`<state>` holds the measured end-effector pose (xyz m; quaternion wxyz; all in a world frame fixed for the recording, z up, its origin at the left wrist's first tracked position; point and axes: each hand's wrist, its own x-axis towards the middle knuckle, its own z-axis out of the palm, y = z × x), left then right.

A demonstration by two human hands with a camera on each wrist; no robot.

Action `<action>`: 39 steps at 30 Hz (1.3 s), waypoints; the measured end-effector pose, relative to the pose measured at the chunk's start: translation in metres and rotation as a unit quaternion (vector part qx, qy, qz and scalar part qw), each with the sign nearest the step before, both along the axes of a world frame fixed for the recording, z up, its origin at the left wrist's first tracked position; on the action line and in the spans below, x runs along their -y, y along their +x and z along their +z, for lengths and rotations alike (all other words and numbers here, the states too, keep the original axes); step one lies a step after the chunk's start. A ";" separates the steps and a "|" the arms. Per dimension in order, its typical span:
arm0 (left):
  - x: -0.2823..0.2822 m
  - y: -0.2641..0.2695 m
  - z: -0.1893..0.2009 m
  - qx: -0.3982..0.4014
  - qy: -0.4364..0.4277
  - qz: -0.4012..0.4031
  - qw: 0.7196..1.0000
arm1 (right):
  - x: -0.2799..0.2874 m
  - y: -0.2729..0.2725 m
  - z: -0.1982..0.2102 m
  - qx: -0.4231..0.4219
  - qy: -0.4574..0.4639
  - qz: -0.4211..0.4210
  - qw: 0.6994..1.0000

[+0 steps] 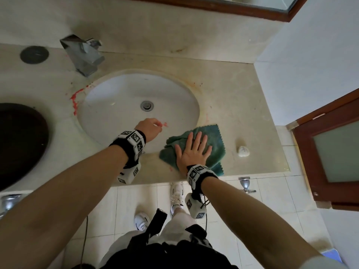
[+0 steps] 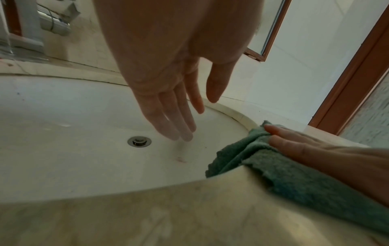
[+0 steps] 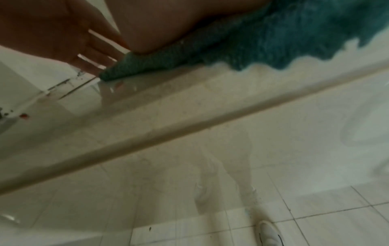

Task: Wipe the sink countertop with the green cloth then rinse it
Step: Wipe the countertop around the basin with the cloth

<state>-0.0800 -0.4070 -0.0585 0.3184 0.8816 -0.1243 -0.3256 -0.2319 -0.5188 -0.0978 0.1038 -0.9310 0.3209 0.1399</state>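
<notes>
Right hand point(image 1: 191, 151), fingers spread flat, presses the crumpled green terry cloth point(image 1: 211, 140) onto the beige stone counter point(image 1: 242, 117), lower centre; the palm hides part of it. Left hand point(image 1: 149, 129) hangs relaxed, holding nothing, over the white oval basin point(image 1: 116, 105).

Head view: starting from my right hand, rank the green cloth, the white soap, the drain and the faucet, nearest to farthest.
1. green cloth: under the right hand.
2. white soap: on the counter, to its right.
3. drain: in the basin, up and left.
4. faucet: far back left.
</notes>
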 end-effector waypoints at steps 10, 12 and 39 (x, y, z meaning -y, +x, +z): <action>0.023 0.019 0.001 -0.019 0.008 0.007 1.000 | 0.043 0.018 -0.002 0.016 -0.020 0.098 0.995; 0.033 0.027 0.001 -0.024 0.007 0.014 1.000 | 0.059 0.028 -0.001 0.016 -0.021 0.120 0.992; 0.072 0.056 0.011 -0.037 0.027 -0.042 0.998 | 0.125 0.075 0.004 -0.024 -0.003 0.119 0.993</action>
